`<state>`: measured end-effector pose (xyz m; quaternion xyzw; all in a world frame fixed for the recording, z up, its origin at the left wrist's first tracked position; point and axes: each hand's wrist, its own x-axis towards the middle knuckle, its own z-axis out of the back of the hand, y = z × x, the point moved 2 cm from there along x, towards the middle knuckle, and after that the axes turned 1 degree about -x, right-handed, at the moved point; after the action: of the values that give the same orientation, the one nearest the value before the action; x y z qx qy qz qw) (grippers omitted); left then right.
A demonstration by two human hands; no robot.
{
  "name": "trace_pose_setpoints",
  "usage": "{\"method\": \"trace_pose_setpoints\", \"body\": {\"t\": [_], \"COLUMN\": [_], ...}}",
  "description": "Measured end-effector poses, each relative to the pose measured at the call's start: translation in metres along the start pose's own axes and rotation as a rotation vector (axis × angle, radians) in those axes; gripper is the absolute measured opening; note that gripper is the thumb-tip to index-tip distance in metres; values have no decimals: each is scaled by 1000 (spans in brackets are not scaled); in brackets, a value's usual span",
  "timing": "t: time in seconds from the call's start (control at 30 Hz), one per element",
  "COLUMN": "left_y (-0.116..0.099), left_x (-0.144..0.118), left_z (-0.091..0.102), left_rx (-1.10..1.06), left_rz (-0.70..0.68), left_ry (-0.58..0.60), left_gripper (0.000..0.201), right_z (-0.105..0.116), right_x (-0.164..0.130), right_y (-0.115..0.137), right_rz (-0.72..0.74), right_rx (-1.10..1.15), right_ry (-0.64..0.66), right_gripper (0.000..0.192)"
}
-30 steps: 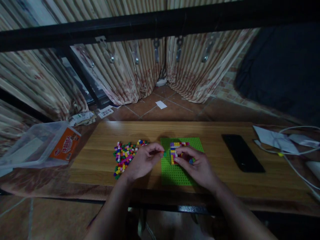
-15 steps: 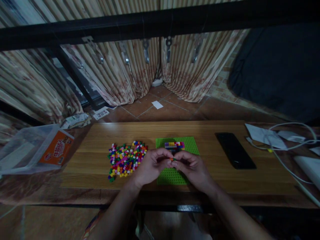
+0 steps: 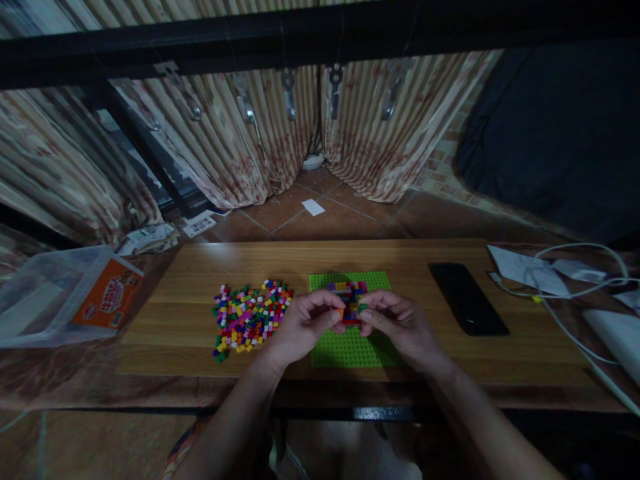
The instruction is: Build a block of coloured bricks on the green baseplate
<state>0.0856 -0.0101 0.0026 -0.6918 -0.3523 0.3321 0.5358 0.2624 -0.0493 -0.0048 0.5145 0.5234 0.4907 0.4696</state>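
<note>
Head view, items as I read them from my station.

1. Left hand (image 3: pixel 305 323): over the left edge of the green baseplate (image 3: pixel 350 347), fingers curled in, thumb and forefinger pinched on a small orange brick (image 3: pixel 341 312).
2. Right hand (image 3: pixel 395 323): at 3 o'clock of the left hand, close beside it, fingers curled, fingertips pinched on a small green brick (image 3: pixel 363 308). The two held bricks sit just apart, above the baseplate.
3. Green baseplate: flat on the wooden worktop (image 3: pixel 200 267), near its middle, partly covered by both hands.
4. Brick build (image 3: pixel 347 292): a low multicoloured block on the far part of the baseplate, at 12 o'clock of the fingertips; its near side is hidden by the fingers, so I cannot tell whether the held bricks touch it.
5. Loose brick pile (image 3: pixel 247 317): mixed colours, spread on the worktop at 9 o'clock of the baseplate, just beside the left hand.
6. Black phone (image 3: pixel 467 307): lying flat at 3 o'clock of the baseplate, well apart from the right hand.
7. White cable (image 3: pixel 575 293) and papers (image 3: pixel 520 270): at the worktop's right end.
8. Clear plastic box (image 3: pixel 60 297) with an orange label: off the worktop's left end, lying tilted.
9. Striped curtains (image 3: pixel 240 147): hanging beyond the worktop at 12 o'clock, above a tiled floor (image 3: pixel 340 213).
</note>
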Motion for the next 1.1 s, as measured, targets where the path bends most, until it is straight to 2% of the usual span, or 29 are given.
{"method": "trace_pose_setpoints", "body": {"t": [0.1,0.2,0.33,0.43,0.5,0.77,1.1], "left_y": [3,10,16,17,17,16,16], "left_x": [4,6,8,9,9,9,9], "left_z": [9,15,18,18,18,19,18], "left_rx": [55,83,105,108,115,155,182], "left_rz": [-8,22,43,48,54,55,62], "left_ry": [-100,-201,-266,-284,-288,-269,-234], "left_gripper": [22,18,15,14,15,15,14], "right_z": [15,25,27,23,22,24,14], "right_x": [3,3,3,10,16,29,33], "right_y": [-2,-6,-11,-18,-25,-45,-53], "right_rz": [20,42,157,256,274,158,-45], "right_rx": [-56,-178,-515,-627,-618,-467,-71], "right_ry": [-152,-239,-223,-208,-239,-290,-320], "right_gripper": [27,25,18,13,12,13,23]}}
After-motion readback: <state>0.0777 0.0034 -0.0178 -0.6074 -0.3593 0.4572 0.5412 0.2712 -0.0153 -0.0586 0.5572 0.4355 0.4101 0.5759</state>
